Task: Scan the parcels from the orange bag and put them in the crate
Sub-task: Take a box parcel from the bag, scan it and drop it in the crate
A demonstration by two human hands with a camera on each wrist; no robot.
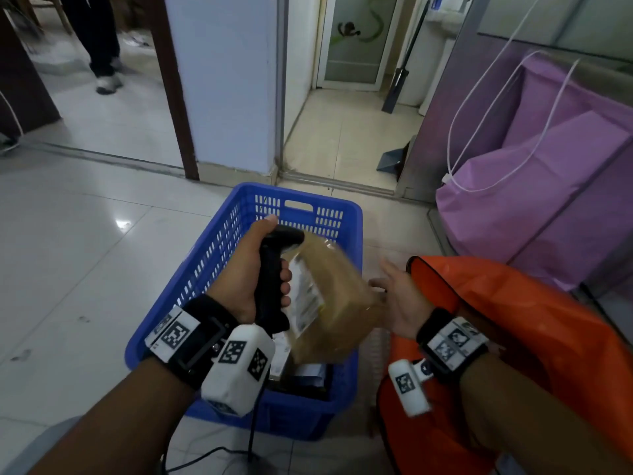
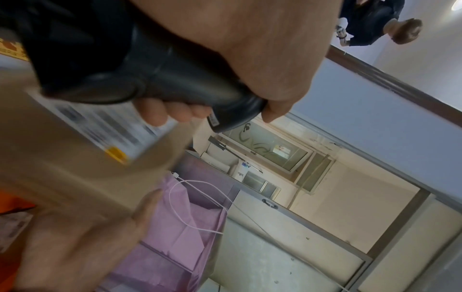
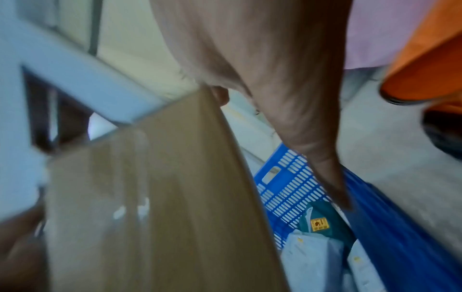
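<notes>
My left hand (image 1: 255, 279) is wrapped round the handle of the black scanner (image 1: 274, 269), and my right hand (image 1: 399, 296) has its fingers spread, flat against the far side of the cardboard parcel (image 1: 329, 296), which hangs blurred over the blue crate (image 1: 219, 241), label facing the scanner. I'd let it drop flat onto the soft mailers below my palm. The box is stiff, taped, smooth-faced; the crate is slotted plastic, the orange bag (image 1: 513, 320) behind my right wrist limp fabric.
</notes>
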